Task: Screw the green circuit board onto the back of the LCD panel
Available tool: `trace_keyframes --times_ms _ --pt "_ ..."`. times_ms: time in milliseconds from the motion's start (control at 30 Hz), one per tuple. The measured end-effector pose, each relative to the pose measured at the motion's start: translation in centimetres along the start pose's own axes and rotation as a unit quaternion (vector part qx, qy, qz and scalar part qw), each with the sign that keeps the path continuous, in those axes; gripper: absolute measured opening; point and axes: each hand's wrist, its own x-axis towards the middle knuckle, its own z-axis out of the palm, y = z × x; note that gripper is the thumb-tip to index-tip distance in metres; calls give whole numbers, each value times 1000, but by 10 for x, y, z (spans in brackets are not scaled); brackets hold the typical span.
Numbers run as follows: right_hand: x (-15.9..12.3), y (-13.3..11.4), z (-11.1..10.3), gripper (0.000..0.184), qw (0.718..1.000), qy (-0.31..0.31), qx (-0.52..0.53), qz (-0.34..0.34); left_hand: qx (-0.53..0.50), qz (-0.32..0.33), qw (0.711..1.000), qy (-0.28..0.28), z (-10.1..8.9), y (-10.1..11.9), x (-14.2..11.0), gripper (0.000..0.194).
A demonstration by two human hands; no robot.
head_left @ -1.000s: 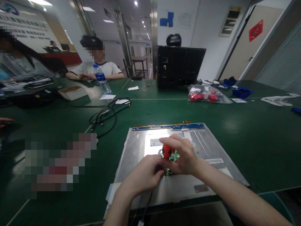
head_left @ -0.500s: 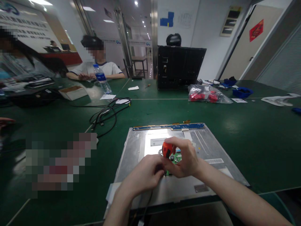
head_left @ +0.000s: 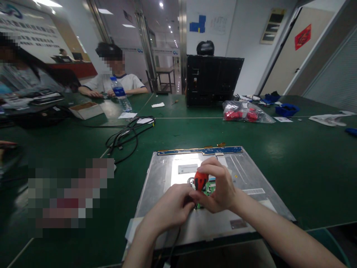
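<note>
A flat metal display panel lies back side up, with a blue circuit strip along its far edge. On its middle sits a small green circuit board, partly covered by my hands. My right hand grips an orange and black screwdriver by its handle, held upright over the board; its tip is hidden. Beside it, my left hand rests at the board's left edge with fingers pressed together, and whatever they hold is hidden. A dark cable runs from under that hand toward the panel's near edge.
Coiled black cables lie left of the panel. Farther back are a water bottle, an open box, a standing black monitor and a plastic bag with red items. Co-workers sit across the green table and at the left.
The screwdriver handle has turned and shifted slightly right, and the fingers of my right hand have changed position around it. My left hand stays in place.
</note>
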Motion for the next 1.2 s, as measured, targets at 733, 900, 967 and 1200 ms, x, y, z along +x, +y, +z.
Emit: trace_keyframes --times_ms 733,900,967,1200 --pt "-1 -1 -1 36 1000 1 -24 -1 0 -9 1000 -2 -2 5 0 12" --pt "-1 -3 -1 32 998 6 -58 25 0 -22 1000 -2 -2 6 1 11" --pt "0 -3 -1 31 998 5 -59 24 0 -18 1000 3 -2 6 1 11" --pt "2 -4 -1 45 1000 -16 -8 13 6 -24 1000 -17 -1 2 1 13"
